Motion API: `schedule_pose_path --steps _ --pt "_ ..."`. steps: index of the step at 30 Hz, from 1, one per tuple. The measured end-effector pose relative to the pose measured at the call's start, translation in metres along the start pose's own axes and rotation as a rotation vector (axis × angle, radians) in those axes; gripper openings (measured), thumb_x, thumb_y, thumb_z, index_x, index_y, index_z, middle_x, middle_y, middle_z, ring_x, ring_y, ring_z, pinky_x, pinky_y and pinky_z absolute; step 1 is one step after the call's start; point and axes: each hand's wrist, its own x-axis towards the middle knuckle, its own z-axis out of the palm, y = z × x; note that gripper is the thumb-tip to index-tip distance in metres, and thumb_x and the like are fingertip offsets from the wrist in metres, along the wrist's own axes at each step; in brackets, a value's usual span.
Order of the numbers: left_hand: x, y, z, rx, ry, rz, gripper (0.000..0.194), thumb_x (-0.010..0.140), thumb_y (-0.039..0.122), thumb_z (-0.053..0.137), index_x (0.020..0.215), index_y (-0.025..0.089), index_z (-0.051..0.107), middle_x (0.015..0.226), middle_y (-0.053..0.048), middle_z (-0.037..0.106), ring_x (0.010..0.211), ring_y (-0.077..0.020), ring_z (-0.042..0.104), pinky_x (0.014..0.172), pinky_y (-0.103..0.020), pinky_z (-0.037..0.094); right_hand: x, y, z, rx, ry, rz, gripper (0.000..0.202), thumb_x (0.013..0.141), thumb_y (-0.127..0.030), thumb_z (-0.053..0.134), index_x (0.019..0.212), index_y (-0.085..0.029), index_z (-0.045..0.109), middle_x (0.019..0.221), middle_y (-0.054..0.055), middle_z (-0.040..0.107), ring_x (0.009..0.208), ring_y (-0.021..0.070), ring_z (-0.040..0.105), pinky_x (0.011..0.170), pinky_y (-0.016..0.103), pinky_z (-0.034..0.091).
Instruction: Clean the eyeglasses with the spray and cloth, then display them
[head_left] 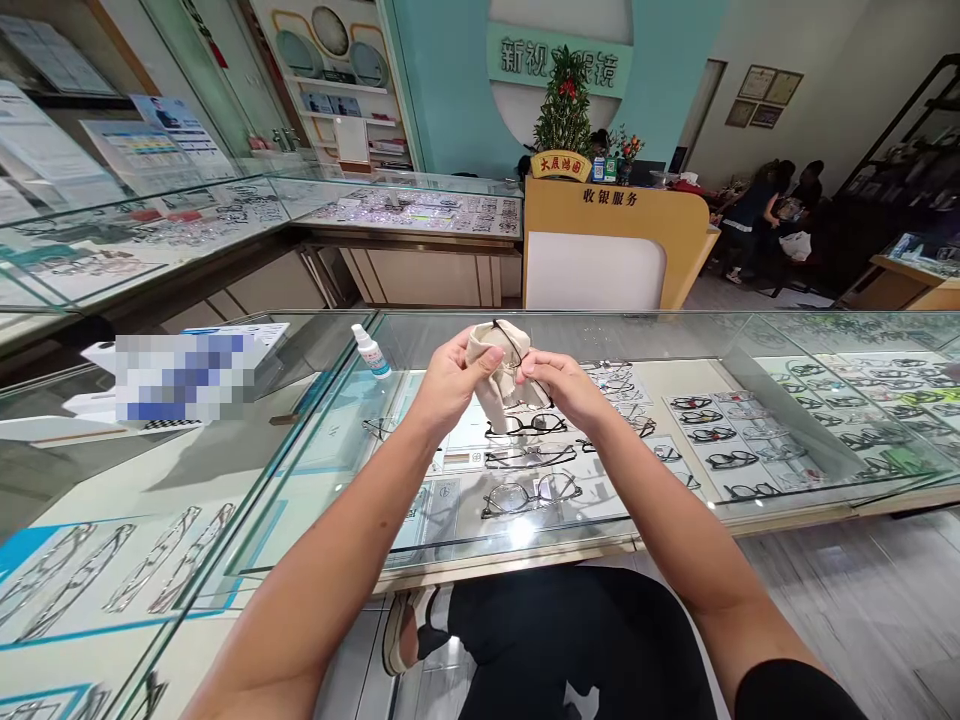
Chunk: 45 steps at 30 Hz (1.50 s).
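Above the glass counter, my left hand [454,378] is closed round a cream cloth [491,400], the thumb pressed onto it. A pair of thin dark-framed eyeglasses [512,345] is partly wrapped in this cloth, so most of its frame is hidden. With fingers pinched together, my right hand [562,382] grips the eyeglasses at the cloth's right side. Left of my hands, a white spray bottle [370,352] stands on the glass top. Under the glass below my hands lie several eyeglasses [531,490] in rows.
A glass display counter [525,545] runs across in front of me. Papers and a partly blurred box [184,375] lie at the left. More frames [720,435] fill the case on the right. Behind are a yellow cash desk [622,210] and people [754,215] at the far right.
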Motion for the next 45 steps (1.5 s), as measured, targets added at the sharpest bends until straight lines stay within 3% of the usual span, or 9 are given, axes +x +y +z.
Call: schedule_pose_path --steps 6,11,16,18,22,29,34,39,45 --pt "-0.003 0.0 0.006 0.009 -0.018 -0.04 0.066 0.058 0.045 0.112 0.108 0.017 0.077 0.082 -0.002 0.079 0.069 -0.0156 0.071 0.063 -0.024 0.057 0.0 0.002 0.0 0.049 -0.032 0.031 0.034 0.086 -0.054 0.085 0.083 -0.021 0.08 0.085 0.0 0.065 0.08 0.0165 0.052 0.077 0.03 0.039" --pt "-0.005 -0.002 0.011 0.049 0.019 0.01 0.059 0.064 0.061 0.107 0.088 0.017 0.076 0.069 -0.002 0.074 0.057 -0.0152 0.067 0.055 -0.026 0.054 -0.001 0.003 0.002 -0.011 -0.107 0.024 0.036 0.086 -0.055 0.086 0.081 -0.02 0.08 0.09 0.002 0.068 0.085 0.0176 0.053 0.08 0.031 0.039" --pt "-0.007 -0.012 0.013 0.075 0.183 0.066 0.063 0.076 0.076 0.095 0.075 0.019 0.068 0.057 0.0 0.065 0.046 -0.011 0.055 0.045 -0.023 0.042 -0.002 0.002 0.009 -0.023 -0.14 0.062 0.04 0.085 -0.058 0.085 0.084 -0.019 0.08 0.088 0.002 0.069 0.082 0.0172 0.053 0.078 0.031 0.039" --pt "-0.006 -0.015 0.012 0.067 0.203 0.063 0.065 0.08 0.081 0.088 0.076 0.019 0.067 0.057 -0.001 0.064 0.046 -0.012 0.055 0.045 -0.024 0.042 -0.002 0.003 0.011 0.001 -0.121 0.079 0.041 0.084 -0.06 0.086 0.084 -0.019 0.079 0.087 0.002 0.069 0.08 0.0169 0.053 0.077 0.031 0.04" --pt "-0.002 -0.016 0.008 -0.017 0.11 0.039 0.066 0.081 0.082 0.086 0.086 0.018 0.072 0.065 -0.004 0.071 0.057 -0.0179 0.067 0.056 -0.029 0.055 -0.001 0.003 0.006 0.004 -0.044 0.011 0.038 0.086 -0.057 0.085 0.082 -0.02 0.079 0.087 0.001 0.069 0.082 0.0171 0.055 0.083 0.032 0.043" --pt "-0.003 -0.007 0.008 0.027 0.093 0.075 0.066 0.071 0.064 0.103 0.11 0.018 0.076 0.086 -0.003 0.078 0.069 -0.0138 0.068 0.063 -0.024 0.055 0.0 0.002 0.002 0.021 0.018 -0.014 0.036 0.087 -0.056 0.085 0.082 -0.021 0.079 0.088 0.001 0.07 0.083 0.0177 0.057 0.083 0.031 0.044" --pt "-0.007 -0.007 0.016 0.088 0.11 0.12 0.06 0.072 0.064 0.103 0.098 0.019 0.072 0.074 0.001 0.073 0.061 -0.0118 0.063 0.059 -0.023 0.051 -0.001 0.006 0.011 0.046 -0.024 0.045 0.047 0.081 -0.066 0.089 0.082 -0.02 0.078 0.079 -0.001 0.064 0.072 0.0146 0.048 0.068 0.029 0.037" --pt "-0.006 -0.013 0.013 0.105 0.252 0.142 0.066 0.08 0.081 0.089 0.087 0.018 0.071 0.069 -0.002 0.071 0.057 -0.0122 0.061 0.053 -0.024 0.048 -0.004 0.003 0.017 -0.012 -0.075 -0.017 0.045 0.084 -0.063 0.088 0.079 -0.019 0.078 0.09 0.001 0.066 0.082 0.0162 0.054 0.081 0.031 0.044" --pt "-0.002 -0.005 0.007 -0.017 0.056 0.04 0.063 0.079 0.077 0.092 0.095 0.018 0.074 0.075 -0.004 0.074 0.065 -0.016 0.068 0.062 -0.027 0.057 -0.003 -0.004 0.004 -0.034 0.017 -0.007 0.043 0.085 -0.064 0.086 0.08 -0.022 0.077 0.085 0.002 0.065 0.084 0.0195 0.054 0.081 0.032 0.044"
